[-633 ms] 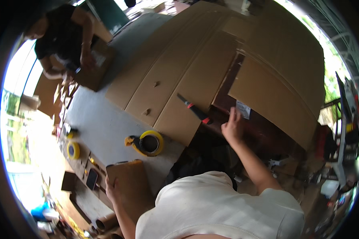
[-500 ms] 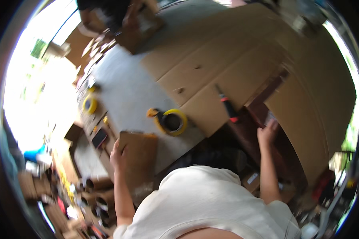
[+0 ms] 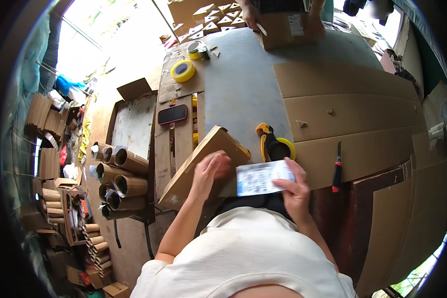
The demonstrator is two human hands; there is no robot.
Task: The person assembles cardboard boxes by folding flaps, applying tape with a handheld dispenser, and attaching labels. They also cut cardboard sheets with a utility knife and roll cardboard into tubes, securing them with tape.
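The landmark is the flat brown cardboard box (image 3: 203, 166) tilted at the near edge of the grey worktable (image 3: 238, 84). Left of it stand cardboard tubes (image 3: 119, 179) on the floor, and just beyond its far left side lies a dark phone (image 3: 172, 114). The person's left hand (image 3: 209, 171) rests on the box's top face, fingers curled over it, steadying rather than clamping it. Just right of the box, the right hand (image 3: 295, 186) pinches a printed white label (image 3: 263, 178) between thumb and fingers. Further right lie a yellow tape dispenser (image 3: 273, 146) and a red-handled knife (image 3: 336, 169).

The box sits half off the table edge; with so light a hold it could tip or slide toward the floor. The label, held by one end, could fold or go on crooked.

Half a second earlier the right hand reached far to the right among the cardboard sheets (image 3: 347, 114); it is now back beside the box with the label.
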